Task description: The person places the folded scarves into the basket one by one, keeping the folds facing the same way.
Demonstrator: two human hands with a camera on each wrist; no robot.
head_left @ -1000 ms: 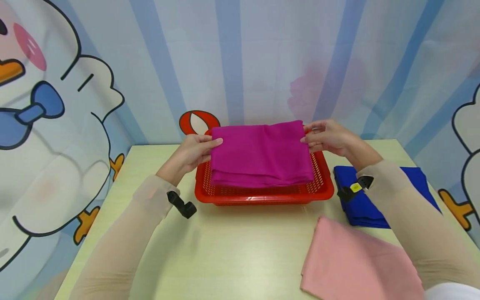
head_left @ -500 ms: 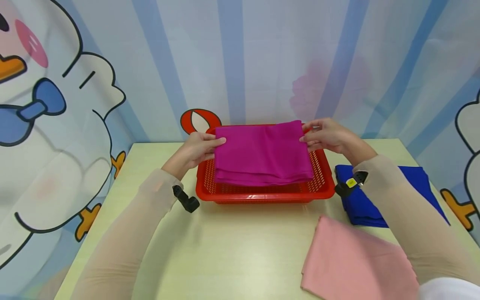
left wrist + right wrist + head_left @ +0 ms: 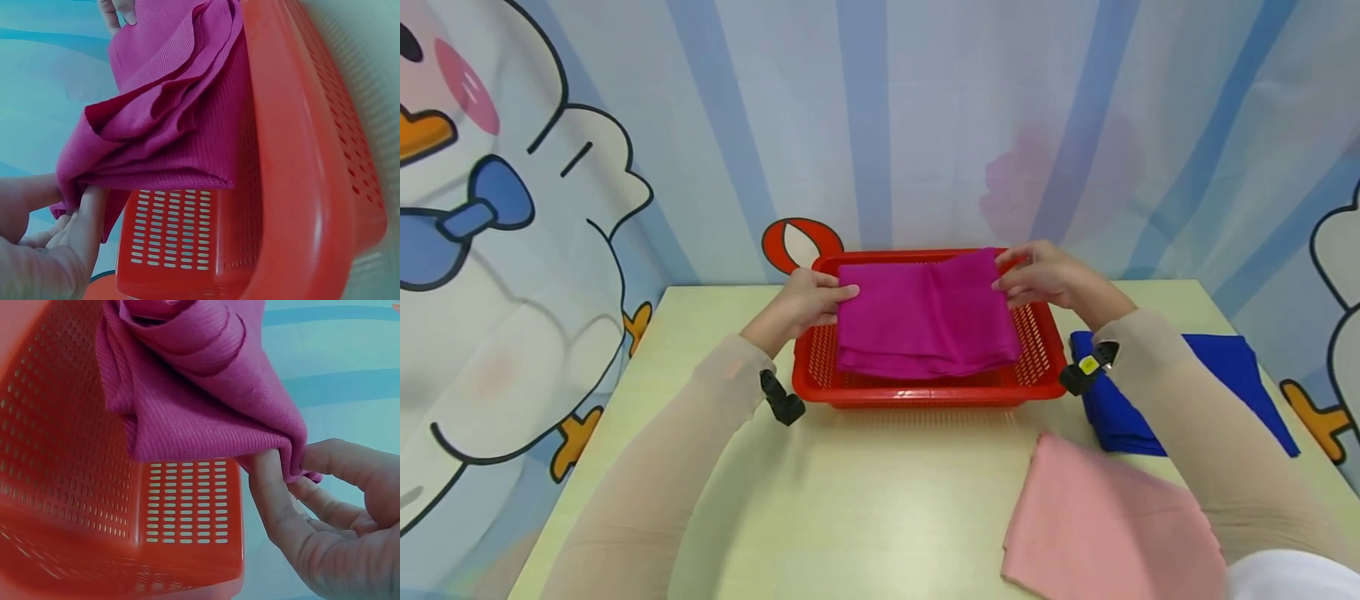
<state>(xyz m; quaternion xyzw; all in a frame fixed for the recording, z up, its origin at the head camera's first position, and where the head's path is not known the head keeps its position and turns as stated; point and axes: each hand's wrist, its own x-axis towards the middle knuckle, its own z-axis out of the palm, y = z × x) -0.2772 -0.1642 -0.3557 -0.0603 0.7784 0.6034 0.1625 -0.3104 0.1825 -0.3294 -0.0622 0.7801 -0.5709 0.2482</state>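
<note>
A folded magenta cloth [image 3: 925, 321] hangs between my hands, over and partly within the red perforated basket [image 3: 925, 393]. Its left edge is pinched by my left hand [image 3: 805, 302], thumb on top. My right hand [image 3: 1047, 277] pinches the upper right corner. Both wrist views show the magenta cloth [image 3: 169, 112] in several layers, with thumb and fingers gripping its edge on each side. Beneath it the basket's slotted wall [image 3: 187, 500] is visible. The cloth hides most of the basket's bottom.
A folded blue cloth [image 3: 1123, 417] lies right of the basket, partly under the right forearm. Nearer, a folded pink cloth [image 3: 1097, 525] lies on the pale table [image 3: 850, 500]. A printed curtain [image 3: 925, 125] stands right behind the table.
The magenta cloth has come down slightly toward the basket, and more of the basket's back rim shows. My left hand has shifted right, my right hand slightly left.
</note>
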